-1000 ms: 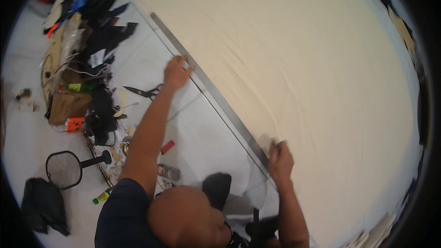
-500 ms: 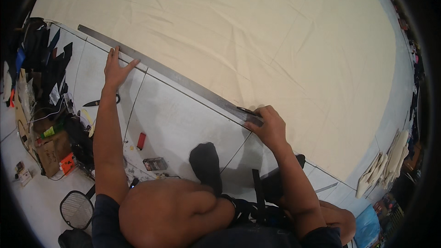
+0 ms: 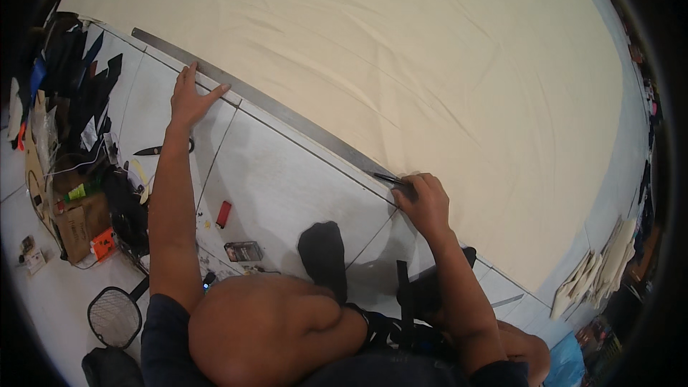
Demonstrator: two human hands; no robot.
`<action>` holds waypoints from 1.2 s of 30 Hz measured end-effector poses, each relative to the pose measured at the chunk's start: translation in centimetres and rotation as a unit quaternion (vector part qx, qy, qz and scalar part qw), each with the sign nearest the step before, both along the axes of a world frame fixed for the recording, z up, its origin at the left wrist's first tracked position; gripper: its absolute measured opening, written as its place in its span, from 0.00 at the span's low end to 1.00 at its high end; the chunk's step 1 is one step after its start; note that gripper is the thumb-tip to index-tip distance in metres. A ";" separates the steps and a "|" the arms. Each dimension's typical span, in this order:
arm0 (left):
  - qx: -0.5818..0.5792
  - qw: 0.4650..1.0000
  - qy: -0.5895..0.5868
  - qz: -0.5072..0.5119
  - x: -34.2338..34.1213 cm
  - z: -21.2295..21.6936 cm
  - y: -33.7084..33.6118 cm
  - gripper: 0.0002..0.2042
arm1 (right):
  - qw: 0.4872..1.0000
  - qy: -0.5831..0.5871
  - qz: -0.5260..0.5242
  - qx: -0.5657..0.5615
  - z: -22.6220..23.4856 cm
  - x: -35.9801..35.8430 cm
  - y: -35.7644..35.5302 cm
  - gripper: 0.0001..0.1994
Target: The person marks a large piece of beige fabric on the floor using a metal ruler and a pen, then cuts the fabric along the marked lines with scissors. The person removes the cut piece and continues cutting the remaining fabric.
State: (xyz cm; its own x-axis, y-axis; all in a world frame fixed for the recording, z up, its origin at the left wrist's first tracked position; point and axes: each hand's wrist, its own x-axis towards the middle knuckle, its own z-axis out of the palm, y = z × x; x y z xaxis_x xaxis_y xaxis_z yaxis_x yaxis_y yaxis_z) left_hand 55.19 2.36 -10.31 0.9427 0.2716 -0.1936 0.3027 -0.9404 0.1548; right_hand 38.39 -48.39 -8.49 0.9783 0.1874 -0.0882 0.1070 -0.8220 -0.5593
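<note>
Marking along the ruler (image 3: 287,116): your left hand (image 3: 188,102) flat on it, right hand (image 3: 428,204) gripping pen (image 3: 390,179); next, draw steadily.

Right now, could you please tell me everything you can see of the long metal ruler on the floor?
The long metal ruler is a thin, flat, grey strip that looks like steel, lying on the white tiled floor along the near edge of the cream fabric. It runs diagonally from upper left to lower right. The left hand presses flat beside its upper stretch, fingertips at its edge. The right hand rests at its lower end, holding a dark pen-like tool against it. No markings can be made out.
</note>
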 end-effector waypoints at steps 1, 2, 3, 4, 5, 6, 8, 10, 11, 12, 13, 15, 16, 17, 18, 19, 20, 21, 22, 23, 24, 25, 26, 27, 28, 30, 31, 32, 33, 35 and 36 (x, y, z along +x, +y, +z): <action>0.005 1.000 0.003 0.003 0.0 0.0 0.1 0.55 | 1.000 -0.003 0.004 0.003 0.1 0.0 0.0 0.15; 0.011 1.000 0.006 0.005 0.0 -0.1 0.2 0.55 | 1.000 -0.006 0.008 0.006 0.2 0.1 0.0 0.15; 0.016 1.000 0.009 0.006 0.0 -0.1 0.3 0.56 | 1.000 -0.014 0.012 0.006 0.1 0.2 0.0 0.14; 0.019 1.000 0.005 0.006 0.0 -0.1 0.1 0.55 | 1.000 -0.021 0.013 0.004 0.1 0.2 0.0 0.14; 0.022 1.000 0.000 0.005 -0.1 -0.1 -0.2 0.54 | 1.000 -0.028 0.015 0.003 0.1 0.2 0.0 0.14; 0.025 1.000 -0.004 0.004 -0.1 -0.1 -0.4 0.53 | 1.000 -0.024 0.012 0.009 0.0 0.2 0.0 0.14; 0.034 0.999 -0.014 -0.009 -0.1 -0.6 0.5 0.53 | 1.000 -0.019 0.008 0.024 -0.1 0.4 0.0 0.14; 0.031 0.999 -0.010 -0.013 0.0 -0.6 0.9 0.54 | 0.999 -0.017 0.010 0.028 -0.3 0.4 -0.2 0.14; 0.024 1.000 -0.001 -0.010 0.2 -0.6 0.7 0.55 | 0.999 -0.016 0.010 0.029 -0.4 0.4 -0.3 0.14; 0.017 1.000 0.008 -0.007 0.3 -0.5 0.6 0.56 | 1.000 -0.008 0.010 0.027 -0.5 0.5 -0.5 0.14; 0.011 1.000 0.006 -0.008 0.3 -0.3 0.6 0.56 | 1.000 0.001 0.012 0.028 -0.4 0.6 -0.6 0.15; 0.000 1.000 0.003 -0.009 0.3 -0.2 0.5 0.56 | 0.999 0.016 0.012 0.032 -0.3 0.8 -0.6 0.15; 0.001 1.000 0.001 -0.009 0.3 -0.2 0.5 0.56 | 0.999 0.022 0.012 0.035 -0.2 0.9 -0.5 0.15; 0.001 1.000 0.000 -0.008 0.3 -0.1 0.5 0.56 | 0.999 0.027 0.012 0.038 -0.1 1.0 -0.5 0.15; 0.002 1.000 -0.001 -0.006 0.3 -0.1 0.5 0.56 | 0.999 0.029 0.013 0.037 -0.2 1.0 -0.6 0.15; 0.006 1.000 0.001 -0.005 0.3 -0.1 0.5 0.56 | 0.999 0.029 0.013 0.036 -0.3 1.0 -0.7 0.15; 0.011 1.000 0.002 -0.003 0.3 0.0 0.4 0.57 | 0.999 0.030 0.013 0.035 -0.4 1.0 -0.6 0.15; 0.015 1.000 0.004 -0.001 0.3 0.0 0.3 0.57 | 0.999 0.037 0.012 0.033 -0.4 0.9 -0.6 0.15; 0.020 1.000 0.018 0.007 0.3 0.7 -0.2 0.57 | 0.999 0.043 0.012 0.031 -0.4 1.0 -0.6 0.15; 0.020 1.000 0.016 0.006 0.3 0.8 -0.2 0.57 | 0.998 0.050 0.012 0.029 -0.3 1.1 -0.5 0.15; 0.020 1.000 0.015 0.005 0.3 0.8 0.0 0.57 | 0.998 0.049 0.014 0.029 -0.2 1.1 -0.4 0.15; 0.018 1.000 0.013 0.006 0.2 1.0 -0.1 0.57 | 0.998 0.048 0.018 0.028 0.0 1.1 -0.2 0.15; 0.015 1.000 0.015 0.008 0.1 1.2 -0.1 0.56 | 0.998 0.047 0.021 0.026 0.0 1.1 -0.1 0.14; 0.012 1.000 0.016 0.010 0.0 1.3 -0.3 0.55 | 0.999 0.036 0.026 0.028 -0.1 1.0 -0.1 0.14; 0.010 1.000 0.019 0.009 0.0 1.5 -0.5 0.54 | 0.999 0.025 0.028 0.031 -0.2 0.9 -0.4 0.14; 0.004 1.000 0.012 0.008 0.2 1.8 -0.7 0.54 | 0.999 0.007 0.028 0.035 -0.6 0.6 -0.4 0.14; -0.001 1.000 0.012 0.008 0.1 1.7 -0.7 0.54 | 0.999 0.001 0.025 0.035 -0.6 0.5 -0.4 0.14; 0.001 1.000 0.011 0.007 0.0 1.7 -0.6 0.54 | 0.999 -0.005 0.023 0.034 -0.6 0.4 -0.5 0.14; 0.002 1.000 0.010 0.007 0.1 1.7 -0.5 0.54 | 0.999 -0.013 0.023 0.041 -0.7 0.4 -0.5 0.14; 0.002 1.000 0.010 0.005 0.1 1.6 -0.6 0.55 | 0.998 -0.028 0.021 0.054 -0.9 0.2 -0.5 0.14; 0.001 1.000 0.011 0.005 0.1 1.5 -0.7 0.55 | 0.998 -0.030 0.023 0.053 -0.9 0.2 -0.6 0.14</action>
